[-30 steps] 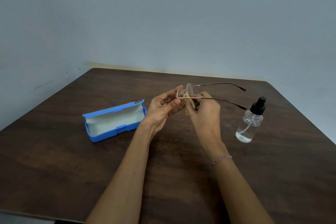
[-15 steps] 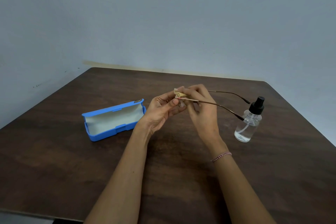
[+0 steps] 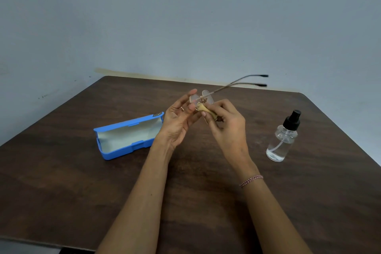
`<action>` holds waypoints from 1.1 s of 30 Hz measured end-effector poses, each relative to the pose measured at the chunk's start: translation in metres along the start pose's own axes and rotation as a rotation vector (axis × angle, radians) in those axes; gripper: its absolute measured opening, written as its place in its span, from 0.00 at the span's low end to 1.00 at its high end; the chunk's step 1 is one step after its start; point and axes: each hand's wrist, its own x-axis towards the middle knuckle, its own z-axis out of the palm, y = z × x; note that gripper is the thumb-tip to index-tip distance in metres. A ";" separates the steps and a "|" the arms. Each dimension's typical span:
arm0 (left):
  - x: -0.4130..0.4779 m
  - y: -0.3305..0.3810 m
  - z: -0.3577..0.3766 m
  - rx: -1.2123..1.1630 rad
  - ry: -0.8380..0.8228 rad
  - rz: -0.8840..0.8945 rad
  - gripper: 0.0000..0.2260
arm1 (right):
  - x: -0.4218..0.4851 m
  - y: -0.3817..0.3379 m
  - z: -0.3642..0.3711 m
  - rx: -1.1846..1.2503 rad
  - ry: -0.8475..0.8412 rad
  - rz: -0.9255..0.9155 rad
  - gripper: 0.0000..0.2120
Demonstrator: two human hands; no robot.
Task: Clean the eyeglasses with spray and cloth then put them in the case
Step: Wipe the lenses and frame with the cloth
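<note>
Under both arms lies the dark brown wooden table (image 3: 61,192), and it fills the lower half of the view up to a plain grey-blue wall (image 3: 185,16). Above the middle of the table, in the air, the two hands meet. The left hand (image 3: 177,121) is turned with its palm toward the right hand, and its fingers (image 3: 192,93) are closed on the front of the eyeglasses (image 3: 206,97), at the lens on its side. The right hand (image 3: 228,123) is pinched together on a small folded yellow cloth (image 3: 206,110), and the cloth is pressed against the glasses near the lenses. The thin metal arms of the glasses are unfolded and point away from the hands to the far right, above the far edge of the table, ending in dark tips. On the right wrist there is a thin braided bracelet (image 3: 252,180).

On the table to the left of the hands stands the blue case (image 3: 127,138). It is open and shows a pale lining inside. On the table to the right of the hands, well apart from them, stands the clear spray bottle (image 3: 282,142), upright, with a black pump head and a little liquid at the bottom.
</note>
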 end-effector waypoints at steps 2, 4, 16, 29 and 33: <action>0.001 0.000 0.000 -0.016 0.040 0.017 0.26 | -0.001 0.000 0.001 -0.001 0.018 -0.004 0.12; 0.001 -0.002 0.002 -0.019 0.058 0.017 0.24 | -0.002 -0.002 0.003 -0.002 0.042 -0.038 0.12; 0.004 -0.010 0.005 -0.145 0.136 0.044 0.31 | -0.006 -0.001 0.003 -0.132 0.075 -0.121 0.15; -0.002 -0.008 0.007 -0.021 -0.080 -0.084 0.24 | 0.001 0.004 0.000 -0.253 0.059 0.042 0.10; -0.004 -0.009 0.012 0.075 -0.059 -0.105 0.18 | 0.002 0.002 0.000 -0.314 0.100 0.077 0.08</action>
